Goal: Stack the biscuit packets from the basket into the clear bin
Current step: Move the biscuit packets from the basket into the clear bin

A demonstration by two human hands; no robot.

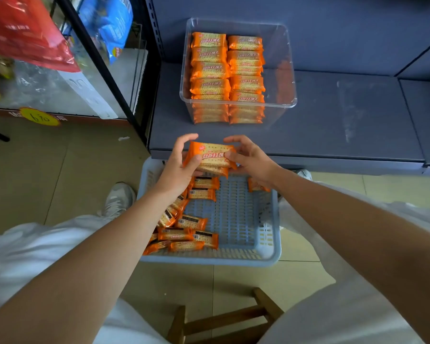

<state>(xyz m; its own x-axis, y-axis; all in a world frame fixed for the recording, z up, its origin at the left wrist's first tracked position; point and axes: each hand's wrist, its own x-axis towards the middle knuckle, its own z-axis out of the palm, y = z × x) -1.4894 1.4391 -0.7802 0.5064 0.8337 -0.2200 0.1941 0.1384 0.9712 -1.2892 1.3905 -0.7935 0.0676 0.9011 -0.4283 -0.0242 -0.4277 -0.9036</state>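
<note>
Held packets [212,156] — perhaps two — over basket [271,247]

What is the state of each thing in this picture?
clear bin: open top, on the shelf, two rows of stacked packets, right part bare.
basket: on the floor, loose packets mostly at its left.
held packets: gripped between left hand and right hand, above the basket.

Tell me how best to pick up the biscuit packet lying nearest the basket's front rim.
Come straight down and pinch the packet across its narrow width, mid-length. It lies flat, long side along the basket's front wall, with other packets crowding its far side, so a sideways approach looks blocked.
</note>
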